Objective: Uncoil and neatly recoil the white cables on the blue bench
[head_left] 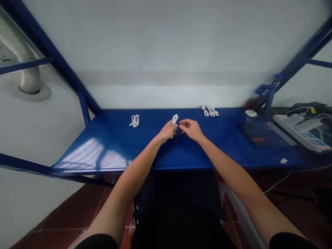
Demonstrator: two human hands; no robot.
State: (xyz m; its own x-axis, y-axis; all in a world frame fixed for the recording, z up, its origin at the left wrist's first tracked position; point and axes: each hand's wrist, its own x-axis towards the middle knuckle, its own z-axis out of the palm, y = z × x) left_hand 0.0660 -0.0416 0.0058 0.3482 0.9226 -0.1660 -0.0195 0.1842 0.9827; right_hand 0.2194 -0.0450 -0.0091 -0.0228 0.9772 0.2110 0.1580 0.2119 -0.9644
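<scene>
Our left hand (168, 131) is closed around a small coiled white cable (175, 119), whose loop sticks up just above the knuckles; the part inside the fist is hidden from us. Our right hand (190, 129) sits just beside it, fingertips pinched narrow toward the left hand; whether they grip a cable end we cannot tell, as it is too small to see. Both hands hover over the blue table (109, 145). Well to the left of the left hand lies another coiled cable (134, 120). Beyond the right hand lies a cluster of white cables (210, 111), their count unclear. Farther right sits a blurred patch we cannot read.
</scene>
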